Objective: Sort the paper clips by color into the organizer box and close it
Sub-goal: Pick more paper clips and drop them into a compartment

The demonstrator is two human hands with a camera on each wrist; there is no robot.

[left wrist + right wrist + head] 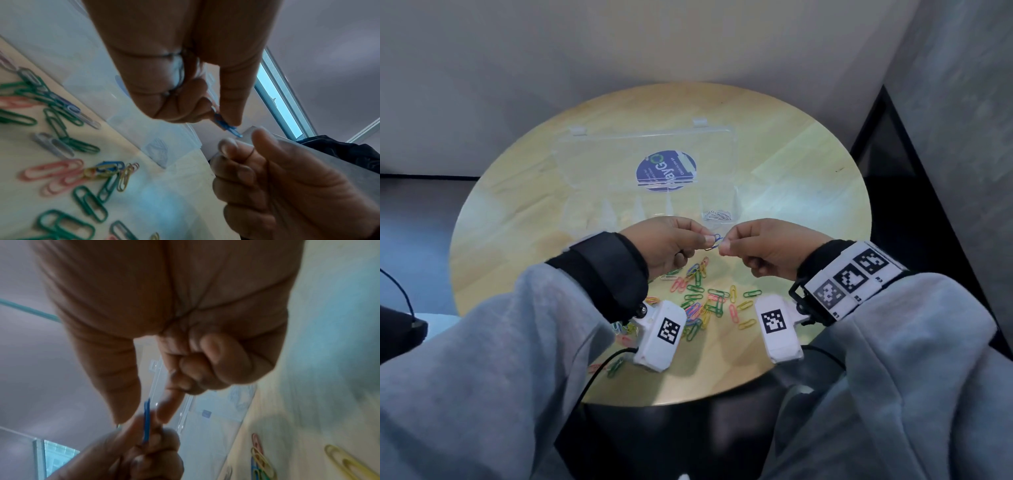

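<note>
Two hands: both raised over the desk (808, 164), meeting at one blue clip (715, 242), possibly two linked; too small to tell.
Loose pile: mixed green, pink, yellow and blue paper clips (698, 298) scattered on the desk under and behind the wrists, several overlapping or hooked together.
Left grip: left hand (671, 246) pinches the blue clip between thumb and forefinger, other fingers curled in.
Right grip: right hand (767, 251) has thumb and forefinger closed at the clip's other end, rest curled; the left wrist view leaves contact with the wire unclear.
Clip axis: long axis runs roughly hand to hand, left-right in the head view, slightly tilted; free end points at the right hand.
Organizer box (654, 205): just beyond the hands, lid (647, 154) open flat behind it; only the right-end compartment holds clips, pale ones (718, 215).
Risk 1: clip springs out of the pinch if pulled apart hard, drops back in the pile or off the desk.
Risk 2: wire bends if twisted.
Risk 3: clear dividers are hard to see, clip may land in the wrong compartment.
</note>
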